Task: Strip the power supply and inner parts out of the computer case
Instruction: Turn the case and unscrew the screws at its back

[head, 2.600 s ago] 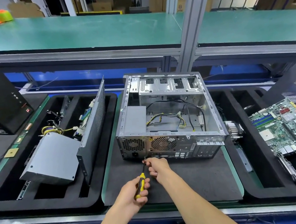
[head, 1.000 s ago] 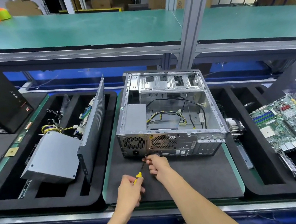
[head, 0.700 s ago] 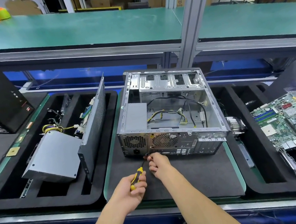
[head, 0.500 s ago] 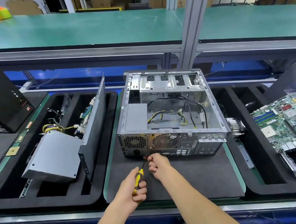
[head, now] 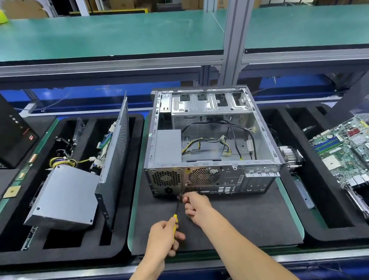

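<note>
An open computer case (head: pixel 210 150) sits on a black mat (head: pixel 236 222) on the green-edged surface (head: pixel 131 219), between two black foam trays (head: pixel 60 252).

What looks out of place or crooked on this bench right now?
The removed power supply sits tilted across the left foam tray dividers rather than flat in a slot, with a metal side panel leaning beside it. The motherboard on the right also lies askew.

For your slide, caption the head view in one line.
Left hand grips a yellow-handled screwdriver at the open computer case rear panel; right hand steadies its shaft.
</note>
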`<state>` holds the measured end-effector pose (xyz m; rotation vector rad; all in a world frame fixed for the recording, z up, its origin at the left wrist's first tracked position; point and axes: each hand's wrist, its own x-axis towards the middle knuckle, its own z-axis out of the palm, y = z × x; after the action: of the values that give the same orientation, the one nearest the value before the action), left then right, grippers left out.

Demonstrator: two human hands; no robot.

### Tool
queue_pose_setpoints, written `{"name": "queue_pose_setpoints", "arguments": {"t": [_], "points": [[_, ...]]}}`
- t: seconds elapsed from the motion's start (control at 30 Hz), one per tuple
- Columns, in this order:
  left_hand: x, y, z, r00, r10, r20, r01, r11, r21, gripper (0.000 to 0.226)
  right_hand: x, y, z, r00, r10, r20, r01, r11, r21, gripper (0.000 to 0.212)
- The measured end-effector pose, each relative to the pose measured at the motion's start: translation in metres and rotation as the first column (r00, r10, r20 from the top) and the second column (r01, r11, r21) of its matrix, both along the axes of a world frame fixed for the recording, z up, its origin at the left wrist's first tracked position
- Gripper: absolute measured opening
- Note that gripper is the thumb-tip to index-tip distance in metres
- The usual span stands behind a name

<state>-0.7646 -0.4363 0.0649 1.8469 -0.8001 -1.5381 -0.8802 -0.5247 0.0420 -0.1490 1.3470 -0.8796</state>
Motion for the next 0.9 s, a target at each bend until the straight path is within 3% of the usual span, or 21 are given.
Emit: {"name": "queue_pose_setpoints", "arguments": {"t": [0.1,0.2,0.27,0.37,0.5,0.57,0.6,0.63,0.67,0.7,0.77,0.83,0.9], "points": [[0.002,0.0,0.003,0.925,0.183,-0.333,-0.132,0.977,0.17,0.037,-0.001,0.0,0.0,1.0,-0.002,-0.028,0.002,1.0,-0.004,0.017],[0.005,-0.003,0.01,0.716,0.362,-0.596,-0.179,0.922,0.344,0.035,-0.001,-0.001,-0.002,0.999,-0.004,-0.046,0.003,1.0,-0.006,0.023],[0.004,-0.005,0.015,0.652,0.393,-0.649,-0.171,0.909,0.38,0.032,0.0,-0.001,-0.003,0.998,-0.004,-0.059,0.004,1.0,-0.009,0.026],[-0.001,-0.007,0.019,0.706,0.348,-0.616,-0.157,0.926,0.343,0.03,0.001,-0.001,-0.005,0.997,-0.012,-0.076,0.011,1.0,-0.012,0.029],[-0.004,-0.007,0.019,0.904,0.226,-0.364,-0.171,0.969,0.176,0.018,0.0,-0.002,-0.004,0.997,-0.005,-0.071,0.004,1.0,-0.015,0.028],[-0.002,-0.002,0.025,0.999,0.029,0.03,-0.028,1.0,-0.009,0.018,-0.001,-0.002,-0.004,0.998,0.01,-0.068,-0.011,1.0,-0.01,0.028],[0.0,0.0,0.026,0.939,-0.094,0.332,0.127,0.989,-0.081,0.02,-0.002,-0.002,-0.004,0.998,0.02,-0.067,-0.021,1.0,-0.006,0.027],[0.002,0.003,0.026,0.771,-0.194,0.606,0.306,0.948,-0.086,0.02,-0.003,-0.002,-0.003,0.997,0.032,-0.068,-0.032,0.999,0.001,0.026],[0.003,0.004,0.027,0.576,-0.234,0.783,0.43,0.902,-0.046,0.02,-0.004,-0.002,-0.003,0.997,0.041,-0.071,-0.041,0.999,0.007,0.024],[0.002,0.004,0.029,0.445,-0.245,0.861,0.492,0.871,-0.007,0.021,-0.004,-0.002,-0.003,0.996,0.046,-0.073,-0.045,0.999,0.01,0.024],[-0.003,-0.001,0.03,0.348,-0.254,0.903,0.538,0.843,0.03,0.024,-0.004,-0.002,-0.002,0.996,0.046,-0.072,-0.045,0.999,0.013,0.024],[-0.003,-0.004,0.024,0.423,-0.249,0.871,0.506,0.863,0.001,0.028,-0.004,-0.001,-0.003,0.996,0.05,-0.067,-0.049,0.999,0.019,0.024],[0.002,-0.008,0.016,0.599,-0.259,0.758,0.437,0.899,-0.038,0.035,-0.004,-0.001,-0.003,0.997,0.052,-0.058,-0.051,0.999,0.018,0.023]]}}
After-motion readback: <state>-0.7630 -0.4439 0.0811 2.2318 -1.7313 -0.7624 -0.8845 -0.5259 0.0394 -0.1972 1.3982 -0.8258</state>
